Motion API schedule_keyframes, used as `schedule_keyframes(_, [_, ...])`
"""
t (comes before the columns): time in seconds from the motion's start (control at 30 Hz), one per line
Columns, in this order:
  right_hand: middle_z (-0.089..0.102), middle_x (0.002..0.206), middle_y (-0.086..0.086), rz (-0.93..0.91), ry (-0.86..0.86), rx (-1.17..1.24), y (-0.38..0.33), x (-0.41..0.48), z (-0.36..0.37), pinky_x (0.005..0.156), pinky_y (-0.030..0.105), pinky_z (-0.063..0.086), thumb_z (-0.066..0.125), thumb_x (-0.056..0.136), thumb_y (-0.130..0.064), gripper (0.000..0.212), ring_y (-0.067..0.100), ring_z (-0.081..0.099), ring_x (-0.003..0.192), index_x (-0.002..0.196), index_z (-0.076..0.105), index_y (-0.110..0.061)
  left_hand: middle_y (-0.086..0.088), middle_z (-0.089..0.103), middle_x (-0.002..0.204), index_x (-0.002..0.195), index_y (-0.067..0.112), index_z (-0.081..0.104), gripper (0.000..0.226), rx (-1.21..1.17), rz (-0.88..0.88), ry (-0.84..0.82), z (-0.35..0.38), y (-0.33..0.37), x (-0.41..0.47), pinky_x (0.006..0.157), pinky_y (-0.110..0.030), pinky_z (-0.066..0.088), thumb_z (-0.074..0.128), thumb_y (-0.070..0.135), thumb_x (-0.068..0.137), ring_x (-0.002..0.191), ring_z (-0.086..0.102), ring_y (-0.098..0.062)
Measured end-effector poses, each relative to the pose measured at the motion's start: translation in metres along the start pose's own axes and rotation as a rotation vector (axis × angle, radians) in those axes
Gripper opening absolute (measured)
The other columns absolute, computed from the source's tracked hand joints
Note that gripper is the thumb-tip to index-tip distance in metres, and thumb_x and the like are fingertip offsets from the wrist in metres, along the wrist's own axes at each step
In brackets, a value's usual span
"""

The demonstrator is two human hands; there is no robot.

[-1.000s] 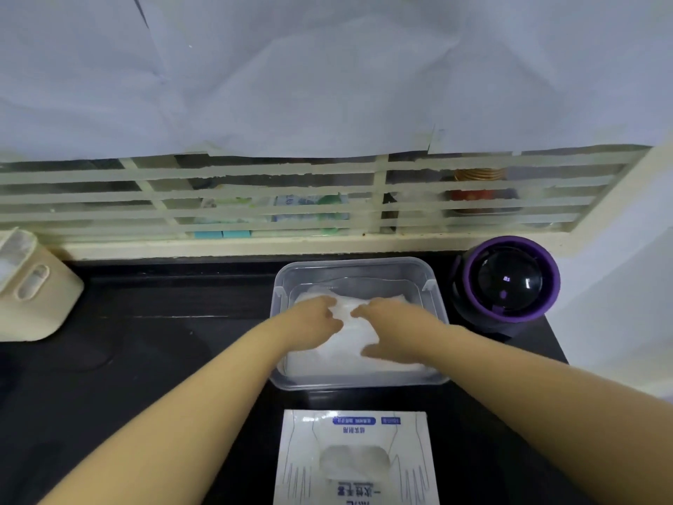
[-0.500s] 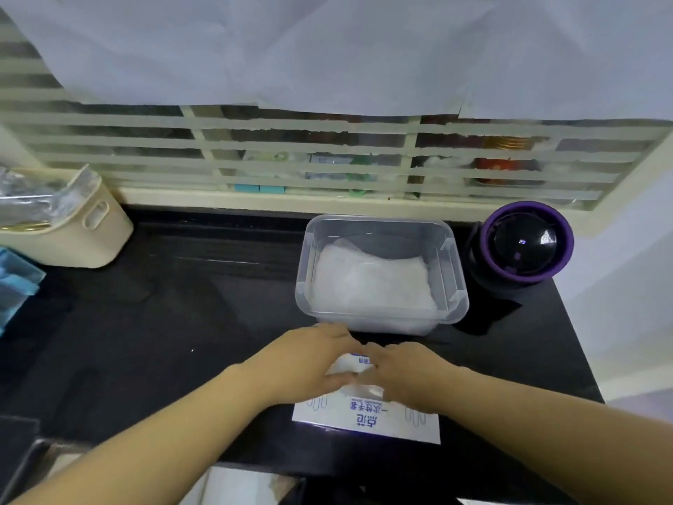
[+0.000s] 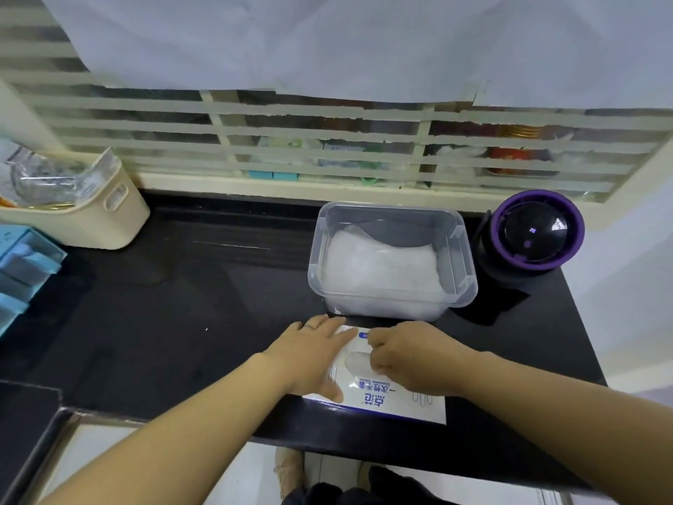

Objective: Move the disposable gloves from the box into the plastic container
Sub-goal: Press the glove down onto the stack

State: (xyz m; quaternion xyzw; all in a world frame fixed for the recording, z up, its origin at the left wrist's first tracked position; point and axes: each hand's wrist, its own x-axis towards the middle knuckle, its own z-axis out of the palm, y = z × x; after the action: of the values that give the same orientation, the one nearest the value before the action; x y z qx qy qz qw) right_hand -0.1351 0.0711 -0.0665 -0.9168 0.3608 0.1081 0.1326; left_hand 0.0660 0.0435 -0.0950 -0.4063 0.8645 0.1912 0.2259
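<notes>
- A heap of white, crinkled disposable gloves (image 3: 378, 271) fills most of the clear plastic container (image 3: 459, 227), right of centre in the frame. It is banked higher toward the near wall, and the far end of the floor shows bare.
- Just below the container lies the flat white glove box (image 3: 386, 399) with blue print, its oval opening facing up. A pale glove tuft (image 3: 357, 360) shows in that opening.
- The left hand (image 3: 313, 355) lies flat on the left part of the box, fingers straight and close together, thumb reaching toward the box's lower edge.
- The right hand (image 3: 411, 359) sits over the right side of the opening, fingers curled inward with their tips at the tuft. Whether they pinch it cannot be told.
- Box and container rest on a black desk (image 3: 182, 304), close together but apart.
- Just right of the container stands a round dark device with a purple rim (image 3: 531, 235).
- At the upper left, a cream basket (image 3: 109, 220) holds clear plastic packaging (image 3: 43, 176); light-blue boxes (image 3: 22, 256) sit below it at the frame's left edge.
</notes>
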Motion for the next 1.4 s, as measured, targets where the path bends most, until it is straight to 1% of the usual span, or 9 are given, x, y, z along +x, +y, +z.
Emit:
schedule_keyframes(0.27, [0.047,0.099,-0.013,0.128,0.161,0.177,0.007,-0.018,-0.057,0.064,0.014,0.033,0.046,0.099,-0.030,0.022,0.008,0.049,0.078,0.107,0.065,-0.022,0.000,0.010,0.161,0.155,0.029,0.004,0.102,0.048,0.020,0.016,0.000,0.012,-0.002,0.118,-0.051,0.017,0.066,0.058,0.079,0.147,0.010,-0.026])
schedule_keyframes(0.5, [0.046,0.097,-0.018,0.344,0.234,0.435,0.023,-0.017,-0.079,0.078,0.014,0.040,0.048,0.098,-0.027,0.008,0.002,0.049,0.084,0.092,0.053,-0.030,0.001,0.015,0.160,0.154,0.031,0.007,0.100,0.022,-0.001,-0.044,-0.012,0.011,-0.005,0.118,-0.051,0.016,0.069,0.055,0.078,0.146,0.015,-0.027])
schedule_keyframes(0.6, [0.053,0.091,-0.015,0.441,0.411,0.662,0.032,-0.019,-0.087,0.072,0.011,0.040,0.047,0.099,-0.023,0.012,0.002,0.050,0.081,0.090,0.055,-0.025,-0.001,0.025,0.155,0.152,0.024,0.019,0.091,0.001,-0.042,-0.053,-0.014,0.012,-0.009,0.118,-0.046,0.016,0.069,0.052,0.080,0.141,0.024,-0.027])
schedule_keyframes(0.77, [0.062,0.083,0.002,0.659,0.597,1.227,0.043,-0.027,-0.095,0.078,0.035,0.047,0.046,0.097,-0.016,0.021,0.018,0.057,0.081,0.085,0.063,-0.017,0.007,0.043,0.142,0.139,0.031,0.041,0.072,-0.235,-0.034,0.035,-0.031,0.009,-0.022,0.103,-0.033,0.040,0.069,0.054,0.077,0.120,0.046,-0.017])
schedule_keyframes(0.87, [0.059,0.075,0.007,0.706,0.585,1.720,0.038,-0.031,-0.092,0.066,0.031,0.052,0.046,0.092,-0.003,0.021,0.020,0.058,0.071,0.078,0.060,-0.007,0.014,0.064,0.108,0.110,0.030,0.068,0.042,-0.432,-0.041,0.057,-0.064,0.004,-0.039,0.087,-0.027,0.051,0.066,0.060,0.080,0.095,0.061,-0.004])
schedule_keyframes(1.03, [0.058,0.076,0.010,0.677,0.606,2.123,0.034,-0.027,-0.087,0.062,0.032,0.059,0.046,0.096,-0.005,0.020,0.020,0.058,0.072,0.090,0.065,0.000,0.002,0.066,0.071,0.073,0.020,0.062,0.027,-0.792,0.024,0.507,-0.118,0.017,-0.057,0.071,-0.032,0.054,0.069,0.044,0.082,0.065,0.060,-0.017])
schedule_keyframes(1.13, [0.064,0.097,0.018,0.608,0.474,2.187,0.026,-0.021,-0.089,0.080,0.039,0.056,0.046,0.097,-0.012,0.026,0.026,0.062,0.088,0.111,0.064,0.002,0.021,0.058,0.096,0.096,0.034,0.054,0.029,-0.749,0.059,0.778,-0.131,0.034,-0.052,0.078,-0.012,0.047,0.068,0.048,0.075,0.084,0.054,0.006])
schedule_keyframes(1.23, [0.067,0.106,0.020,0.457,0.320,2.206,0.020,-0.020,-0.097,0.085,0.041,0.054,0.044,0.097,-0.017,0.031,0.027,0.065,0.093,0.112,0.067,-0.002,0.020,0.037,0.134,0.139,0.046,0.030,0.072,-0.584,0.127,0.756,-0.131,0.041,-0.036,0.097,-0.012,0.037,0.068,0.051,0.078,0.116,0.041,0.006])
schedule_keyframes(1.4, [0.065,0.087,0.014,0.297,0.352,2.153,0.017,-0.021,-0.108,0.064,0.029,0.056,0.049,0.093,-0.011,0.024,0.019,0.066,0.075,0.101,0.066,0.004,0.025,0.056,0.103,0.102,0.043,0.060,0.022,-0.680,0.211,0.931,-0.135,0.039,-0.019,0.088,-0.007,0.038,0.060,0.024,0.094,0.100,0.051,0.011])
